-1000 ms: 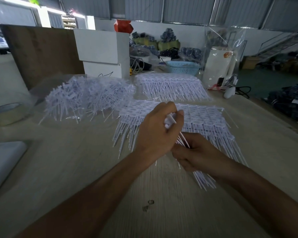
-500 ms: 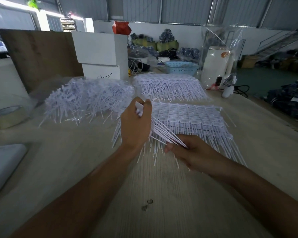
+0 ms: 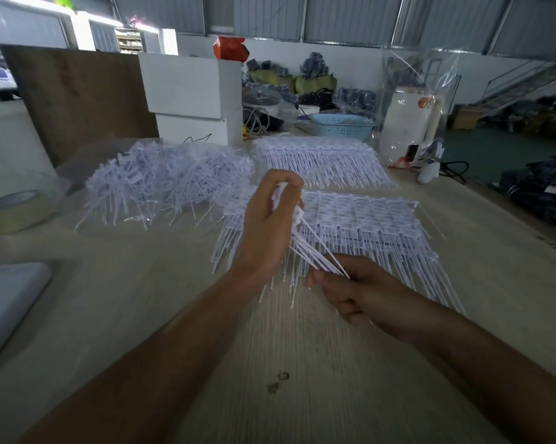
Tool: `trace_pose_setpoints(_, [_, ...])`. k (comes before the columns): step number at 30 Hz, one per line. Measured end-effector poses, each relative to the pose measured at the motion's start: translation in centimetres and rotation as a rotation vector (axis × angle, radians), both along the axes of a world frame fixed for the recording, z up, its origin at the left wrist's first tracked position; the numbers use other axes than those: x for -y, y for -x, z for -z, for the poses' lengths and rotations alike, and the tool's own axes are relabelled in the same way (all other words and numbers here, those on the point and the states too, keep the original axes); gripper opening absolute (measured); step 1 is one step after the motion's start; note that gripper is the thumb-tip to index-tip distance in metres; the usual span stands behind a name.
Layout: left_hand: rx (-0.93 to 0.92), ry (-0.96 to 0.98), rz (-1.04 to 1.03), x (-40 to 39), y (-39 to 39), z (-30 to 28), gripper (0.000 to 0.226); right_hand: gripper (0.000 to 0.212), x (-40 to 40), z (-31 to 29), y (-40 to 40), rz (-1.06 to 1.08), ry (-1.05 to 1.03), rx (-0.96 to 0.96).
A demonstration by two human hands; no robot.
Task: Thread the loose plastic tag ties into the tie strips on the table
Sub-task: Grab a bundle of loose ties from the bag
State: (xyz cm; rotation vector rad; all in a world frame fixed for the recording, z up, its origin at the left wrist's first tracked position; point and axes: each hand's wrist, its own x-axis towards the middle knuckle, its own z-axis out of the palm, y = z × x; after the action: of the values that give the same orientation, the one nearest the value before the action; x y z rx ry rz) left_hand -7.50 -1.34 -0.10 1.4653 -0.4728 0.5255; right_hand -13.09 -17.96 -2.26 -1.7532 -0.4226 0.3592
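Between my two hands a small bundle of tag ties [image 3: 312, 251] slants above the table [image 3: 142, 315]: my left hand [image 3: 267, 232] grips the head ends, my right hand [image 3: 360, 290] pinches the tails. Just behind lies the nearer tie strip [image 3: 366, 219] (rows of heads, tails toward me), another strip [image 3: 321, 155] beyond it, and the loose heap [image 3: 164, 184] to the left.

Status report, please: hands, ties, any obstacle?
Left hand grips tie heads; right hand pinches tails. Bundle of ties held above near strip stack. No obstacle seen.
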Motion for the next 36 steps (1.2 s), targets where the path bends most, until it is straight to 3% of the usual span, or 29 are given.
trace_pose_setpoints(3, [-0.021,0.033,-0.015,-0.4,-0.1,-0.3,0.033,0.021,0.0,-0.2,0.1,-0.012,-0.103,-0.037])
trace_pose_setpoints(6, [-0.097,0.076,0.059,-0.7,-0.4,-0.1,0.008,0.021,0.1,-0.4,0.1,-0.038,-0.156,-0.04])
trace_pose_setpoints(8, [-0.133,0.114,0.119,-0.9,-0.6,-0.1,0.016,0.023,0.4,-0.5,0.0,-0.057,-0.122,-0.033])
trace_pose_setpoints(12, [0.024,-0.167,0.079,-1.3,-0.9,0.3,0.012,0.022,0.6,-0.3,0.1,-0.065,0.071,-0.062])
trace_pose_setpoints(15, [0.066,-0.292,0.067,-0.8,-0.5,0.4,0.022,0.021,0.6,-0.2,0.2,-0.075,0.093,-0.113])
trace_pose_setpoints(21, [-0.138,-0.294,0.156,-0.4,-0.1,0.3,0.034,0.024,-0.1,0.0,0.5,-0.018,0.132,-0.04])
trace_pose_setpoints(23, [-0.132,-0.28,0.204,0.0,0.1,0.5,0.026,0.024,-0.3,0.2,0.6,-0.031,0.172,-0.025])
trace_pose_setpoints(26, [-0.099,-0.31,0.243,0.2,0.3,0.2,0.033,0.026,-0.3,0.3,0.5,-0.014,0.135,-0.059])
trace_pose_setpoints(29, [-0.074,-0.366,0.165,0.2,0.6,0.4,0.016,0.025,-0.2,0.1,0.2,0.044,0.134,-0.053])
trace_pose_setpoints(33, [0.016,-0.388,-0.069,1.2,0.9,0.8,0.031,0.023,-0.6,0.3,0.4,0.024,0.157,-0.036])
trace_pose_setpoints(36, [0.017,-0.351,-0.162,0.9,0.2,0.2,0.03,0.017,-0.7,-0.1,0.4,0.003,0.044,-0.028])
